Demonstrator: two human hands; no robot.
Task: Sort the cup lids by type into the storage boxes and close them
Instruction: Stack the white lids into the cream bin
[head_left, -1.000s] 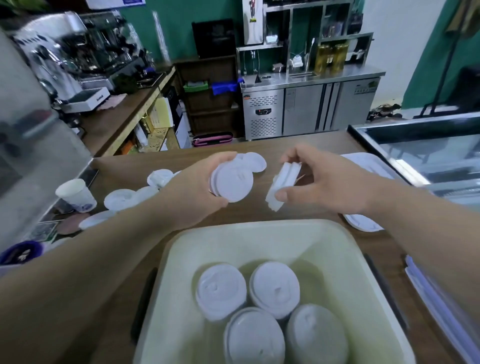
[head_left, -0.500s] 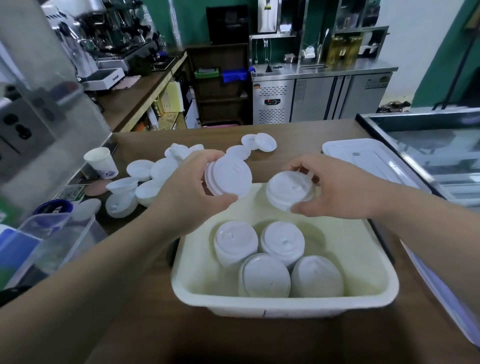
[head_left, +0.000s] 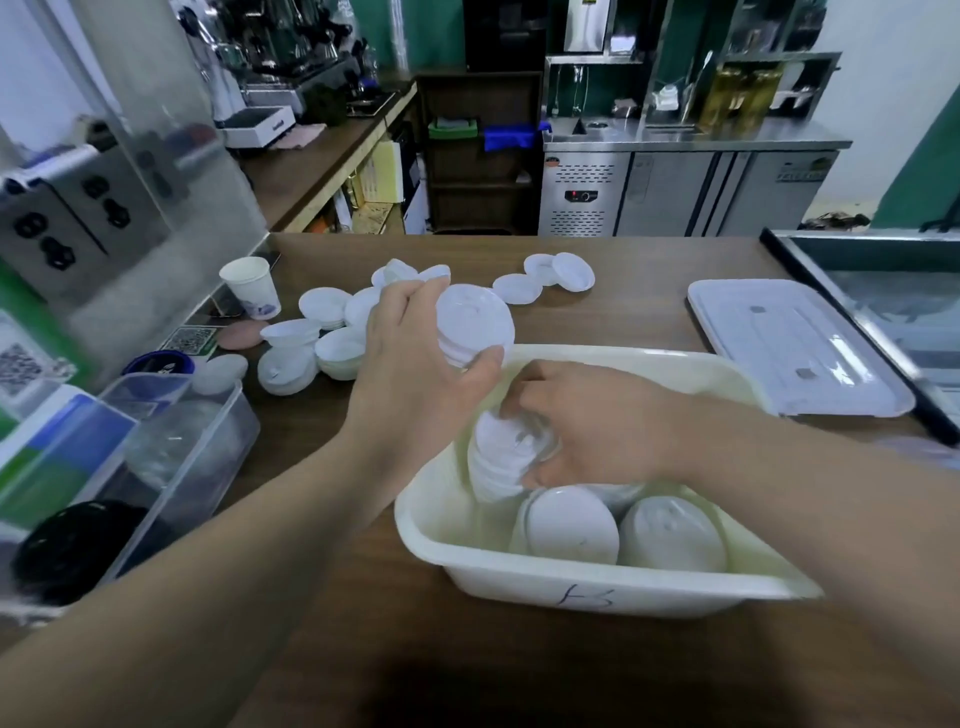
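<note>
Leaning askew in the box (head_left: 519, 578), a lid stack (head_left: 493, 467) fills right hand's (head_left: 592, 431) curled fingers (head_left: 527, 387); left hand (head_left: 415, 374) grips lids (head_left: 475, 322).

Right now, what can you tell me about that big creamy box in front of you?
The cream storage box is a rectangular plastic tub with rounded corners and a rolled rim, and a dark handwritten mark on its near wall. It sits open on the wooden counter. Stacks of white cup lids stand inside, and the right hand reaches in, holding one stack.
</note>
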